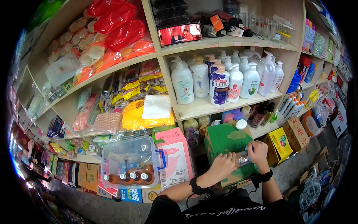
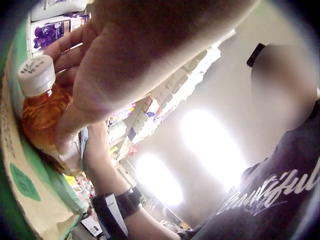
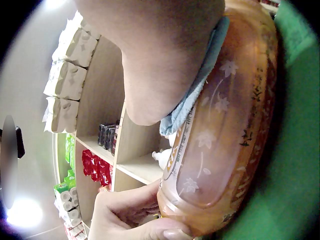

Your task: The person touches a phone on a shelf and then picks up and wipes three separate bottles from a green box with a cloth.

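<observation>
A bottle of amber liquid with a white cap (image 2: 37, 75) lies on its side over a green carton (image 1: 223, 136). My left hand (image 1: 223, 164) grips the bottle (image 2: 44, 112) near its capped end, thumb on one side and fingers on the other. At the label side, my right hand (image 1: 258, 151) presses a folded light blue cloth (image 3: 200, 82) against the bottle. White flower prints and dark lettering show on its clear body in the right wrist view. In the head view the hands cover much of the bottle.
Left of the carton, a clear plastic bin (image 1: 128, 149) holds several amber bottles beside a pink carton (image 1: 175, 160). Pump bottles (image 1: 220, 82) line the shelf ahead, a lit phone (image 1: 179, 34) above them. A yellow box (image 1: 278, 143) stands right of the green carton.
</observation>
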The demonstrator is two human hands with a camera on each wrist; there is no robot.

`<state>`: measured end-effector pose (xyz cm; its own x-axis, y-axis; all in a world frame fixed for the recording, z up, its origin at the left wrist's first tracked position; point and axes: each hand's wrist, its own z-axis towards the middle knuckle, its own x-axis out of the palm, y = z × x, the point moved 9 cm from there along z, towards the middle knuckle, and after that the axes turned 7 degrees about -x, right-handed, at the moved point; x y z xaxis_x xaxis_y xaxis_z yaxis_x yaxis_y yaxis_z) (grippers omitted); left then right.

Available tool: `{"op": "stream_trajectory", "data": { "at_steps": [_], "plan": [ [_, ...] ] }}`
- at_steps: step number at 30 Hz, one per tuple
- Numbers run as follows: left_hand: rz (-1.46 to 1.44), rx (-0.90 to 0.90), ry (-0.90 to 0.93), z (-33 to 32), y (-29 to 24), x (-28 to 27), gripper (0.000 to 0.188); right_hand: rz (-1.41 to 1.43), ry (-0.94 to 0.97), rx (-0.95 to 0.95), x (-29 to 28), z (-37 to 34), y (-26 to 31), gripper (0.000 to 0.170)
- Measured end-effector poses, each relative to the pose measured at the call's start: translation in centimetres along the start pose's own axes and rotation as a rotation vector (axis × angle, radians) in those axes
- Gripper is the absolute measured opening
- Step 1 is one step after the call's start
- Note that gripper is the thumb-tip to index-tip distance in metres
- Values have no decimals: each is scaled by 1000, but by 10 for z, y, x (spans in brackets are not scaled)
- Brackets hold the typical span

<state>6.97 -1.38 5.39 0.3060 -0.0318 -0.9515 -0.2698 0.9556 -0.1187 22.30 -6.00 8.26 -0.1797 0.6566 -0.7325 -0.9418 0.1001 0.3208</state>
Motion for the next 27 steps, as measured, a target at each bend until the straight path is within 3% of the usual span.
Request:
{"op": "stream_trajectory", "data": {
  "at_steps": [19, 27],
  "plan": [
    [9, -21, 51, 3, 0, -2, 76, 15, -17, -19, 2, -5, -1, 24],
    [-5, 1, -8, 0, 0, 2, 79, 13, -15, -11, 0, -3, -2, 25]
  ]
}}
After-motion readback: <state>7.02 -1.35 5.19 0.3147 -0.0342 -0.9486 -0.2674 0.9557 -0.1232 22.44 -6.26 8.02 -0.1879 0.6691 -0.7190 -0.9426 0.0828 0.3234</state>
